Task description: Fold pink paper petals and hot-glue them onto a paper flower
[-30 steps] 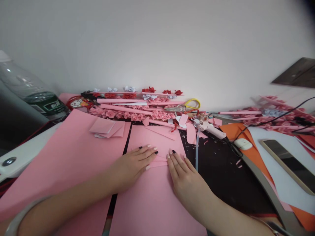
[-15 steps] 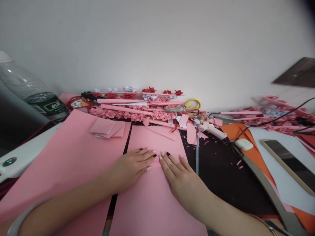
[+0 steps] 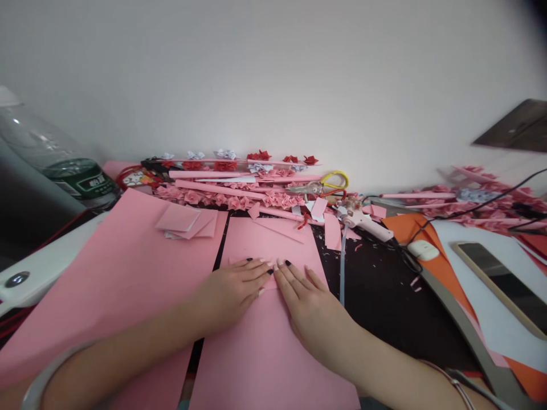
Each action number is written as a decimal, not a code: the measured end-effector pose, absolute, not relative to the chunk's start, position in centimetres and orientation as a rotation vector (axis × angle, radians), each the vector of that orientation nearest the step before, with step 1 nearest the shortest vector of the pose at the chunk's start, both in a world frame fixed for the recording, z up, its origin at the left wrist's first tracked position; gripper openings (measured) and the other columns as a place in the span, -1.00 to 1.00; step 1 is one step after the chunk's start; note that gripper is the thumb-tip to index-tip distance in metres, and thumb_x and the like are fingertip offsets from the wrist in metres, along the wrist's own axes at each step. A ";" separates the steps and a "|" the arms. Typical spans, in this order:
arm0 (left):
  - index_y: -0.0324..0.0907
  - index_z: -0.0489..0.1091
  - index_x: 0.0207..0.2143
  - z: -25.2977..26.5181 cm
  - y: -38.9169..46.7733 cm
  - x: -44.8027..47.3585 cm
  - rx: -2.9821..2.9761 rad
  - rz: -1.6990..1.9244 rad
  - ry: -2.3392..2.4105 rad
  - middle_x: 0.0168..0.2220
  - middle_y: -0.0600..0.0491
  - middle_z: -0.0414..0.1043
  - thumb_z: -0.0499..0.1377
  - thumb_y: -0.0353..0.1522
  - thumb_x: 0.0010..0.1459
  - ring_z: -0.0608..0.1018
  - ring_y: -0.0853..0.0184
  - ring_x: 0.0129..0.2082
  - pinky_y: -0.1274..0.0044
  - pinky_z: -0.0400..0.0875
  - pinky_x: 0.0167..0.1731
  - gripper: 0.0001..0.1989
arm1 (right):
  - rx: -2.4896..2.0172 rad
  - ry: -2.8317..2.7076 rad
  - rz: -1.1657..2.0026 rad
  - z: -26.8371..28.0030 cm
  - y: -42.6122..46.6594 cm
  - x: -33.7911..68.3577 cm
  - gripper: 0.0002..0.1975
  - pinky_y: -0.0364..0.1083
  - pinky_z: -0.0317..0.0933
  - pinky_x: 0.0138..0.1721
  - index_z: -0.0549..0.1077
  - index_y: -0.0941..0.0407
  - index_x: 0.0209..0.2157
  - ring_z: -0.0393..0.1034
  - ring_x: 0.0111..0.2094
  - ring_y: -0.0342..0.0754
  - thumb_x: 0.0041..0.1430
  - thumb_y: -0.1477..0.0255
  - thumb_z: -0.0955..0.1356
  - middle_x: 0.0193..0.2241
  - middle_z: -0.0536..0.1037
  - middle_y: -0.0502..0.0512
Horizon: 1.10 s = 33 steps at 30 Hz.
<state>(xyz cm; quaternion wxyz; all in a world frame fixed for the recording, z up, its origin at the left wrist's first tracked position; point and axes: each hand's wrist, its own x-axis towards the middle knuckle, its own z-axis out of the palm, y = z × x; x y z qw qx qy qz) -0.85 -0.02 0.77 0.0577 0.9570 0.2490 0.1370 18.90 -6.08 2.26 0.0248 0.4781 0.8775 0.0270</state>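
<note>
My left hand (image 3: pixel 237 293) lies flat with its fingers stretched out to the right. Fingers extended, my right hand (image 3: pixel 310 304) rests beside it, the fingertips of both hands nearly meeting. Beneath them is a small piece of pink paper (image 3: pixel 269 283), mostly hidden by the fingers, so I cannot tell its full shape or folds. It lies on a long pink sheet (image 3: pixel 273 364). To the left is a larger pink sheet (image 3: pixel 141 285) with a small stack of pink paper squares (image 3: pixel 186 222) on it.
Paper flower stems (image 3: pixel 231 196) line the wall, with yellow-handled scissors (image 3: pixel 335 180) among them. A glue gun (image 3: pixel 365 222) and its cord lie at the right. Farther right are a phone (image 3: pixel 504 285) and a white earbud case (image 3: pixel 423 250). A plastic bottle (image 3: pixel 64 165) stands at the left.
My right hand has slid slightly left, bringing its fingertips closer to the left hand. My left hand has shifted a little to the right. The surrounding things stay put.
</note>
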 end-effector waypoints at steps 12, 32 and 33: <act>-0.27 0.38 -0.03 0.6 -0.2 0.0 2.939 0.445 0.754 0.08 -0.07 0.32 -0.15 -0.42 0.30 0.35 0.30 0.10 0.40 0.23 0.11 -0.64 | 1.470 2.730 0.154 1.9 -5.8 18.7 -0.52 0.12 0.19 0.06 0.22 0.39 0.12 0.14 0.15 0.15 0.14 0.67 0.12 0.15 0.19 0.41; -0.30 0.26 0.09 -0.6 -1.1 -2.7 2.950 0.424 1.195 0.12 -0.13 0.26 -0.13 -0.32 0.28 0.32 0.20 0.12 0.33 0.18 0.09 -0.58 | 1.559 2.632 0.454 1.6 -7.2 21.0 -0.55 0.10 0.26 0.00 0.33 0.40 0.04 0.25 0.08 0.16 0.11 0.68 0.14 0.08 0.28 0.45; -0.30 0.26 0.10 -0.7 -1.1 -2.9 2.965 0.419 1.196 0.13 -0.13 0.26 -0.12 -0.33 0.28 0.32 0.20 0.12 0.33 0.17 0.09 -0.59 | 1.562 2.630 0.473 1.5 -7.3 21.1 -0.55 0.09 0.27 0.00 0.33 0.40 0.04 0.25 0.08 0.16 0.10 0.68 0.14 0.09 0.29 0.45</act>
